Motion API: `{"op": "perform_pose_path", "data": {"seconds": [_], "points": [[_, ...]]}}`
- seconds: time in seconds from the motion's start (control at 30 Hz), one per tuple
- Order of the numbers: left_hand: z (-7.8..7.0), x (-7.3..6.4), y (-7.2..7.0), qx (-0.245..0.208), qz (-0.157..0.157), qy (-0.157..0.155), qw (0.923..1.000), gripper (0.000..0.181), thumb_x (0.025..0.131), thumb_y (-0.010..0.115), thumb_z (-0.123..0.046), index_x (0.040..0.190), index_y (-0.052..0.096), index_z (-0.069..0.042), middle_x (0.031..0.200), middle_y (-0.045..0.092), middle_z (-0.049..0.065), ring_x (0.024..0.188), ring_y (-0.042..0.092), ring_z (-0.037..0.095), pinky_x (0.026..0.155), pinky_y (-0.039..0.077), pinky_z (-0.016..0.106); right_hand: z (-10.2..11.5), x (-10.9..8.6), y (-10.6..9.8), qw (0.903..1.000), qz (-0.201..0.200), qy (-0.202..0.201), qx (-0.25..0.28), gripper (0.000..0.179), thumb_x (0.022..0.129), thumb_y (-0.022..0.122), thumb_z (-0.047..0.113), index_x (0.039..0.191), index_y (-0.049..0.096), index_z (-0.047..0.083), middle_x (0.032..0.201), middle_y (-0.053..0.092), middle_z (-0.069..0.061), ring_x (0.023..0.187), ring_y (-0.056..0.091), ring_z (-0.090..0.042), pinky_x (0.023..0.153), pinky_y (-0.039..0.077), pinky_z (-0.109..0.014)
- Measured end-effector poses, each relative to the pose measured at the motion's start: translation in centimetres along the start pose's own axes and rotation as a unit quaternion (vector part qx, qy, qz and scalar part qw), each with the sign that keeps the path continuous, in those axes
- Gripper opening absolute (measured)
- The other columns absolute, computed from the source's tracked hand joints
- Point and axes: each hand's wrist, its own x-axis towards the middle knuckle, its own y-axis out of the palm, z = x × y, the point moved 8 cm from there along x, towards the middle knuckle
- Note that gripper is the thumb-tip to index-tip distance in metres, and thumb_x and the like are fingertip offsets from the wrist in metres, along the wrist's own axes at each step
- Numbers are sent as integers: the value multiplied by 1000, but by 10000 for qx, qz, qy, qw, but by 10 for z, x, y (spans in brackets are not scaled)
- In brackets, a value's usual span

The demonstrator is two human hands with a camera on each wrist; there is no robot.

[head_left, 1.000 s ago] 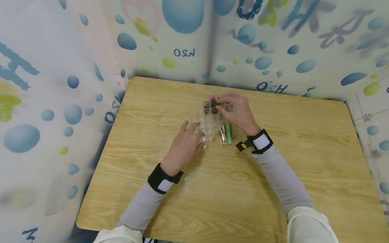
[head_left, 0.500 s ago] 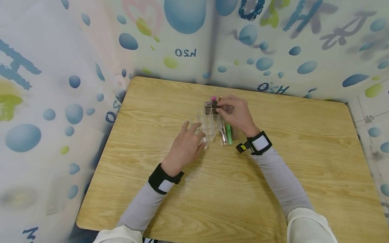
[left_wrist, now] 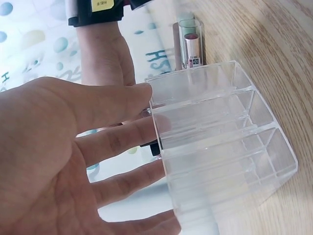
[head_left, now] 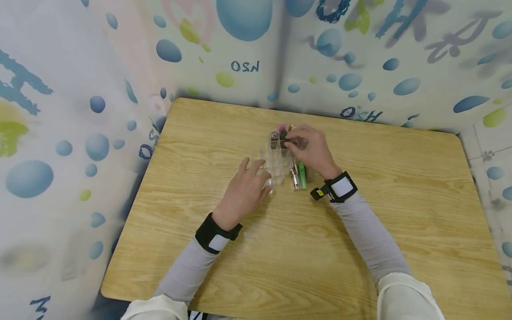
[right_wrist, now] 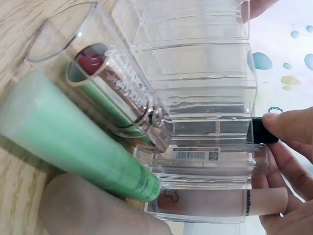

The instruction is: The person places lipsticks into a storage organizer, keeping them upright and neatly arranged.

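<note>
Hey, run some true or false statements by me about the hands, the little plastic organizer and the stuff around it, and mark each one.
1. The left hand touches the clear organizer. True.
2. The green tube stands inside one of the organizer's compartments. False: it is outside, beside the organizer.
3. The right hand pinches a black item. True.
4. The tabletop is plain white. False: it has a light wood-grain look.
5. A bright pink top shows at the organizer's far end. True.
6. The left hand reaches farther across the tabletop than the right hand. False: the right hand reaches farther.
</note>
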Motion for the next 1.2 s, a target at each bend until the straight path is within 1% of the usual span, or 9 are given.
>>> {"op": "perform_pose_path", "data": {"seconds": [0.13, 0.27, 0.4, 0.6, 0.7, 0.87, 1.03, 1.13, 1.2], "points": [[1, 0, 1, -6, 25, -5, 10000, 27, 96, 71, -28, 111, 76, -6, 134, 66, 19, 138, 52, 32, 122, 28, 55, -2, 0, 2, 9999, 55, 65, -59, 14, 88, 79, 9, 101, 81, 3, 101, 74, -8, 82, 66, -21, 70, 54, -38], [1, 0, 1, 52, 29, 6, 10000, 27, 96, 71, -28, 111, 76, -7, 135, 66, 19, 138, 52, 31, 122, 29, 55, -4, 0, 3, 10000, 44, 51, -1, 14, 88, 80, 8, 100, 81, 3, 102, 75, -9, 81, 66, -23, 70, 54, -40], [0, 1, 0, 65, 16, 23, 10000, 27, 96, 71, -28, 110, 76, -6, 134, 66, 19, 137, 52, 31, 122, 29, 55, -3, 0, 2, 10000, -5, -4, 81, 14, 86, 80, 4, 99, 80, -1, 100, 74, -14, 80, 67, -27, 67, 54, -45], [-1, 0, -1, 75, -20, 50, 10000, 26, 95, 72, -28, 110, 77, -6, 131, 68, 18, 137, 52, 31, 122, 29, 56, 0, 0, 2, 9999, -19, -38, 140, 13, 86, 77, -4, 98, 77, -9, 97, 72, -23, 80, 67, -33, 64, 53, -52], [-2, 0, -1, 91, -38, 76, 9999, 26, 95, 72, -28, 110, 76, -6, 130, 68, 18, 137, 52, 31, 121, 30, 56, 3, 0, 0, 9999, 11, -69, 123, 11, 87, 76, -4, 98, 77, -8, 97, 73, -21, 80, 67, -28, 64, 54, -50], [-3, 0, -1, 141, -25, 89, 9999, 27, 95, 72, -28, 111, 77, -6, 131, 68, 18, 137, 53, 31, 122, 31, 56, 8, -1, -10, 9999, 1, -102, -17, 11, 90, 76, 4, 99, 79, -1, 99, 75, -9, 80, 64, -17, 68, 55, -42], [-3, -1, -2, 151, 5, 91, 9998, 28, 95, 72, -28, 112, 76, -6, 131, 68, 18, 137, 52, 31, 122, 30, 55, 14, -6, -23, 9991, -220, -350, 134, 12, 89, 78, 5, 100, 81, 1, 99, 77, -10, 77, 64, -18, 70, 53, -43], [-2, 0, -2, 122, 53, 78, 9999, 29, 95, 72, -29, 113, 76, -6, 133, 67, 18, 137, 52, 32, 122, 30, 55, 20, -13, -30, 9986, -331, -398, 59, 12, 89, 78, 6, 99, 81, 1, 99, 78, -10, 82, 68, -19, 76, 55, -42], [-2, 0, -2, 109, 92, 34, 9999, 29, 96, 72, -29, 114, 76, -7, 135, 65, 19, 137, 52, 32, 123, 30, 54, 24, -20, -33, 9987, -366, -359, -39, 10, 90, 77, 7, 98, 82, 2, 99, 78, -9, 89, 70, -20, 83, 57, -41]]}}
